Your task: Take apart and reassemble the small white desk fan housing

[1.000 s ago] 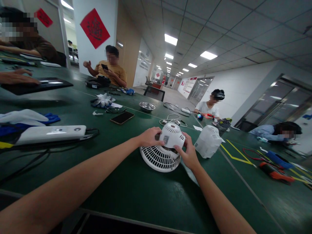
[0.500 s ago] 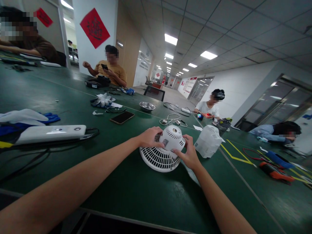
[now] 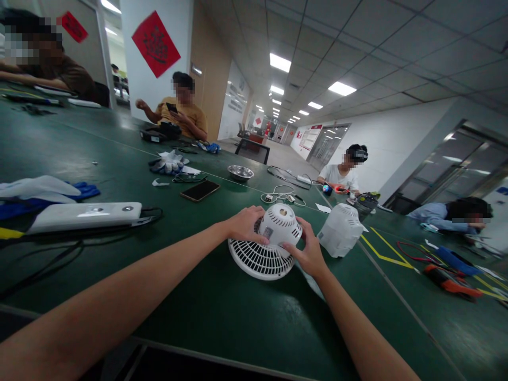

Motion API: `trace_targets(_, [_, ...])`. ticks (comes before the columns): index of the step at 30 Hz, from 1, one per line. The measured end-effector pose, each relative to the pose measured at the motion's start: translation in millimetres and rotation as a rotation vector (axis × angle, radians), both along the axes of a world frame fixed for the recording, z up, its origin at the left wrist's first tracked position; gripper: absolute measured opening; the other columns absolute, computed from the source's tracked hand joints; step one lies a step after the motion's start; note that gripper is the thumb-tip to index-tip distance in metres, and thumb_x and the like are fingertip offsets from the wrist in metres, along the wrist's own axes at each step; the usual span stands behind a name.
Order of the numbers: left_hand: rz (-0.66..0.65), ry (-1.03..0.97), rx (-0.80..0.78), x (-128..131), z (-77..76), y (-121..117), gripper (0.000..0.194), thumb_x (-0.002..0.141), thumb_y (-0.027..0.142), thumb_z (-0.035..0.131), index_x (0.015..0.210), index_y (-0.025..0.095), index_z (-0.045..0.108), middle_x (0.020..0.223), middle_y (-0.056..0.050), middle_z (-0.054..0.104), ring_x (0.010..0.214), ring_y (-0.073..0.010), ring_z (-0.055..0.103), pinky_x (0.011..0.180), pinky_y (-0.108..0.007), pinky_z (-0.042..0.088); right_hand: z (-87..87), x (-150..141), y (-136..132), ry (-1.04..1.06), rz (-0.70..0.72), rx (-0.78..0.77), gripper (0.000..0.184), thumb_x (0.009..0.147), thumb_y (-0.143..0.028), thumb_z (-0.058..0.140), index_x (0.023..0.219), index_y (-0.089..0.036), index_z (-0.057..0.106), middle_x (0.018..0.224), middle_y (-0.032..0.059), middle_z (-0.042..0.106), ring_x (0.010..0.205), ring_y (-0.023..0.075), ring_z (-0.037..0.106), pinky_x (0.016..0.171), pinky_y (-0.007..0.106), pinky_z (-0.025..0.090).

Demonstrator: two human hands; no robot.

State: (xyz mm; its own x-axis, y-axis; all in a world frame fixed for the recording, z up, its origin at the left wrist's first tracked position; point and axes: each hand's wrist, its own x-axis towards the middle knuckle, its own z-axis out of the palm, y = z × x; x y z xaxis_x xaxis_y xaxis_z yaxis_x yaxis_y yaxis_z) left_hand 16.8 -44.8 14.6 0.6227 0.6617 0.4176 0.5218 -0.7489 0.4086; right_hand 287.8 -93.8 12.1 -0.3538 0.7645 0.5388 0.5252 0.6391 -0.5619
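Observation:
A small white fan lies grille-down on the green table (image 3: 238, 328). Its round white motor housing (image 3: 282, 225) sits on top of the white fan grille (image 3: 257, 260). My left hand (image 3: 246, 224) grips the housing from the left, fingers curled round it. From the right, my right hand (image 3: 308, 251) holds the same housing, thumb and fingers pressed on its side. A second white ribbed fan part (image 3: 340, 229) stands just right of my right hand.
A white power bank with black cables (image 3: 85, 216) and blue-and-white gloves (image 3: 43, 189) lie at left. A black phone (image 3: 199, 190), a metal bowl (image 3: 240, 172), white cables (image 3: 282, 197) lie beyond. An orange tool (image 3: 450, 280) is right. Other people sit around the table.
The housing has settled lower onto the grille and turned slightly between my hands. A person's hand and dark tablet at far left have left the view.

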Motion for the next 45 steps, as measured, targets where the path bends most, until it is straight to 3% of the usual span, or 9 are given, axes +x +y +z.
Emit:
trace_targets(6, [-0.019, -0.018, -0.017, 0.3, 0.7, 0.4, 0.089, 0.064, 0.073, 0.075, 0.133, 0.022, 0.055, 0.130, -0.012, 0.059, 0.116, -0.0341, 0.054, 0.098, -0.049, 0.041, 0.6, -1.0, -0.4, 0.017, 0.009, 0.014, 0.079, 0.078, -0.040, 0.079, 0.146, -0.026, 0.040, 0.136, 0.0111, 0.059, 0.116, 0.0298, 0.063, 0.101, 0.049, 0.053])
trace_targets(19, [-0.015, -0.034, -0.010, 0.1, -0.3, -0.9, 0.087, 0.064, 0.071, 0.075, 0.133, 0.021, 0.056, 0.128, -0.013, 0.060, 0.116, -0.0344, 0.055, 0.098, -0.049, 0.041, 1.4, -2.1, -1.8, 0.031, -0.010, -0.005, 0.078, 0.075, -0.039, 0.081, 0.143, -0.027, 0.043, 0.129, 0.0095, 0.063, 0.110, 0.0285, 0.066, 0.099, 0.048, 0.054])
trace_targets(25, [-0.013, -0.036, -0.026, 0.8, 1.9, -2.8, 0.077, 0.073, 0.071, 0.069, 0.130, 0.020, 0.057, 0.128, -0.013, 0.061, 0.115, -0.0333, 0.055, 0.097, -0.048, 0.042, 0.2, -1.5, -0.6, 0.107, 0.015, 0.009, 0.071, 0.081, -0.040, 0.076, 0.142, -0.025, 0.044, 0.135, 0.0112, 0.059, 0.118, 0.0293, 0.063, 0.100, 0.047, 0.054])
trace_targets(45, [-0.014, -0.065, -0.045, 0.0, 4.7, -6.3, 0.071, 0.077, 0.071, 0.065, 0.125, 0.019, 0.059, 0.120, -0.013, 0.063, 0.108, -0.0321, 0.057, 0.092, -0.047, 0.044, 5.4, -1.9, -3.3, 0.063, 0.003, -0.047, 0.071, 0.083, -0.042, 0.073, 0.145, -0.025, 0.042, 0.130, 0.0107, 0.064, 0.112, 0.0288, 0.066, 0.098, 0.048, 0.055])
